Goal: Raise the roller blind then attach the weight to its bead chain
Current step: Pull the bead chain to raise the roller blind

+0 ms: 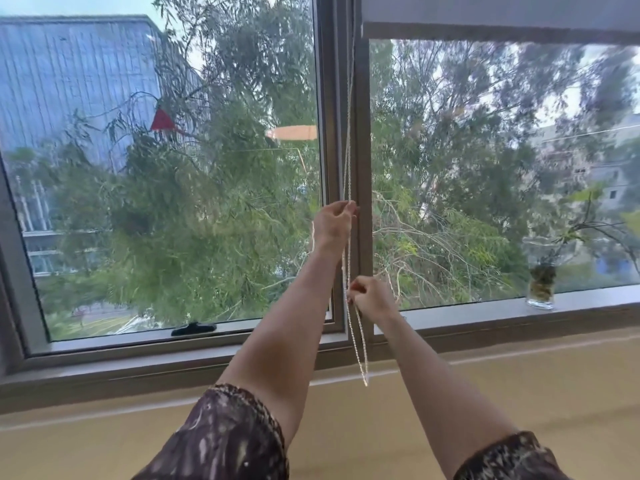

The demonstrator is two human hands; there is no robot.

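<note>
Two hands: both hold the bead chain, one above the other.
Left hand: higher, fingers curled round the bead chain before the window frame.
Right hand: lower, fingertips pinch the bead chain.
Bead chain: hangs along the window frame, its loop ends below the right hand.
Blind: raised high, bottom edge at top right.
Vase: on the sill, well apart at right.

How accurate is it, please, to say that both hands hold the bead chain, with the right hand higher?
Not quite. The head view shows both hands holding the bead chain, but with the left hand higher and the right hand below it.
</note>
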